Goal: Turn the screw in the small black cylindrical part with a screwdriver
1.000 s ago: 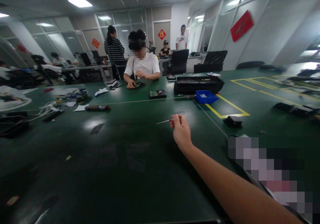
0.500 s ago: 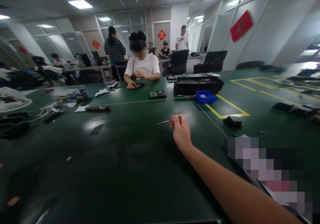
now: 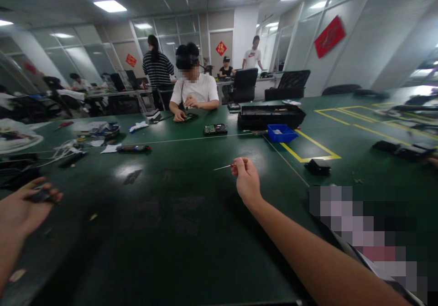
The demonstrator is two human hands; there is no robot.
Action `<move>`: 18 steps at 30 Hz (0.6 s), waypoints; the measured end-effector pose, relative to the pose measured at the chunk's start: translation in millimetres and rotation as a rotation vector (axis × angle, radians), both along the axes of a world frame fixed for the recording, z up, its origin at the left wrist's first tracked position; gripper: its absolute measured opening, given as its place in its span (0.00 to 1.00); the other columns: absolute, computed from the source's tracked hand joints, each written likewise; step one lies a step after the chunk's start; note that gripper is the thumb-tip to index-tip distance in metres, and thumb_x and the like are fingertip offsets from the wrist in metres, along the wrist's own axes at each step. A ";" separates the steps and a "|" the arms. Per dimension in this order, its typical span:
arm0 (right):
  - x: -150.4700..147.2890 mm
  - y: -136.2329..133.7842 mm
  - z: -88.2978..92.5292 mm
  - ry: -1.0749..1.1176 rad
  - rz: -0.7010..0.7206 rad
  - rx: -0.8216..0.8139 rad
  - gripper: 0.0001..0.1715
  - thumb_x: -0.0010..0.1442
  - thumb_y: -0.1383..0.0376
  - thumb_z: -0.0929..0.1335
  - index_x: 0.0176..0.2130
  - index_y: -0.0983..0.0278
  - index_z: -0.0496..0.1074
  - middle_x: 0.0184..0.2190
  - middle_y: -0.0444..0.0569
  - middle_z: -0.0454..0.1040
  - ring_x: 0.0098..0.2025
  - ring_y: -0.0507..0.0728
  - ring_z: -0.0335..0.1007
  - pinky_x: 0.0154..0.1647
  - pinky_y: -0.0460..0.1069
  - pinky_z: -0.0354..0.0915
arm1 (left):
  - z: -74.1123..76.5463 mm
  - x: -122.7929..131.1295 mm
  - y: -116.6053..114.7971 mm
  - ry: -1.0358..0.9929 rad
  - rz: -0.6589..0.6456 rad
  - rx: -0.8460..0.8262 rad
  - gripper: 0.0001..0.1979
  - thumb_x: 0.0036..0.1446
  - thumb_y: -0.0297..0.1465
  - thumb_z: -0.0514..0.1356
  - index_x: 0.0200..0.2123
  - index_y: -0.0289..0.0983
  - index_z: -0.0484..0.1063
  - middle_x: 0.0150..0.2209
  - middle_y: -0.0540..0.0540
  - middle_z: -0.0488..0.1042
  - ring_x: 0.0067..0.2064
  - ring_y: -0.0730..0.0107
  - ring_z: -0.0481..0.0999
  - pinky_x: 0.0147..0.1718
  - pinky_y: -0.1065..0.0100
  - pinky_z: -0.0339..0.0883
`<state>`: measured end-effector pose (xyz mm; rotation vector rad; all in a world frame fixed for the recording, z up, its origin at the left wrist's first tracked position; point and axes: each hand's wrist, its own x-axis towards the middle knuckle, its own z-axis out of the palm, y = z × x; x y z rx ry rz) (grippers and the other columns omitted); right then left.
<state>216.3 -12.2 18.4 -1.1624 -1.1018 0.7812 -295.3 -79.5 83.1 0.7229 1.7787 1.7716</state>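
My right hand [image 3: 247, 180] is closed on a small screwdriver [image 3: 224, 167]. Its thin metal shaft points left over the green table [image 3: 143, 251], and its red handle is mostly covered by my fingers. At the left edge my left hand [image 3: 23, 208] has its fingers curled round a small dark object [image 3: 40, 195], blurred and too dim to name. The hands are far apart, both held over the table.
Across the table a person in a white shirt [image 3: 196, 91] handles a circuit board [image 3: 190, 117]. Nearby lie a hard drive [image 3: 215, 129], a long black tray [image 3: 272, 118], a blue bin [image 3: 281, 133] and a black block [image 3: 318, 167]. Cables [image 3: 61, 153] and a dark cylinder [image 3: 132, 148] are at left.
My left hand has come into view from the left with the small dark object. My right hand stays almost where it was, still gripping the screwdriver.
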 end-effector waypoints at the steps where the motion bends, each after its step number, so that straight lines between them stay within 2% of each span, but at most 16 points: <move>1: -0.3 0.3 0.0 0.003 -0.002 0.002 0.15 0.65 0.52 0.64 0.38 0.59 0.71 0.32 0.46 0.74 0.34 0.57 0.70 0.37 0.52 0.66 | -4.4 3.5 5.9 -0.049 -0.095 0.061 0.12 0.48 0.17 0.54 0.34 0.36 0.68 0.26 0.53 0.67 0.30 0.74 0.67 0.30 0.71 0.70; 3: -0.7 -0.2 1.3 0.010 -0.002 0.005 0.15 0.66 0.52 0.64 0.38 0.59 0.71 0.31 0.46 0.74 0.33 0.56 0.70 0.37 0.52 0.66 | -8.8 19.9 17.4 -0.131 -0.240 0.147 0.13 0.48 0.17 0.55 0.36 0.37 0.71 0.28 0.51 0.69 0.32 0.74 0.68 0.31 0.71 0.71; 4: -0.9 -1.0 2.6 0.015 -0.003 0.007 0.15 0.66 0.52 0.63 0.38 0.59 0.71 0.31 0.46 0.74 0.33 0.56 0.70 0.37 0.52 0.66 | -9.2 32.5 23.2 -0.156 -0.265 0.157 0.13 0.49 0.18 0.55 0.37 0.36 0.72 0.29 0.50 0.69 0.32 0.72 0.68 0.31 0.70 0.72; 6: -0.9 -3.1 5.4 0.017 0.008 0.004 0.15 0.66 0.53 0.63 0.38 0.60 0.71 0.32 0.46 0.74 0.34 0.56 0.70 0.37 0.52 0.66 | -8.0 63.8 34.2 -0.218 -0.272 0.146 0.13 0.50 0.20 0.54 0.38 0.36 0.72 0.29 0.48 0.68 0.31 0.71 0.68 0.30 0.70 0.72; 10: 0.0 -4.9 7.0 0.005 0.021 0.001 0.14 0.67 0.53 0.63 0.38 0.60 0.71 0.32 0.46 0.74 0.34 0.56 0.70 0.38 0.52 0.66 | -5.6 132.7 51.2 -0.281 -0.446 0.151 0.18 0.48 0.20 0.56 0.44 0.35 0.70 0.31 0.47 0.69 0.31 0.68 0.69 0.30 0.70 0.70; 13: 0.6 -2.8 4.2 0.000 0.019 0.011 0.15 0.67 0.53 0.63 0.39 0.60 0.70 0.32 0.46 0.73 0.34 0.56 0.70 0.38 0.52 0.66 | -5.4 180.2 57.9 -0.279 -0.612 0.160 0.22 0.44 0.21 0.58 0.46 0.34 0.69 0.31 0.47 0.68 0.31 0.68 0.69 0.30 0.71 0.68; 18: 0.6 -3.4 5.4 -0.024 0.012 0.014 0.15 0.66 0.52 0.63 0.38 0.59 0.70 0.32 0.47 0.74 0.35 0.57 0.70 0.38 0.52 0.67 | -5.3 251.7 61.4 -0.286 -0.781 0.178 0.22 0.42 0.22 0.56 0.45 0.34 0.69 0.32 0.47 0.67 0.32 0.69 0.68 0.32 0.71 0.66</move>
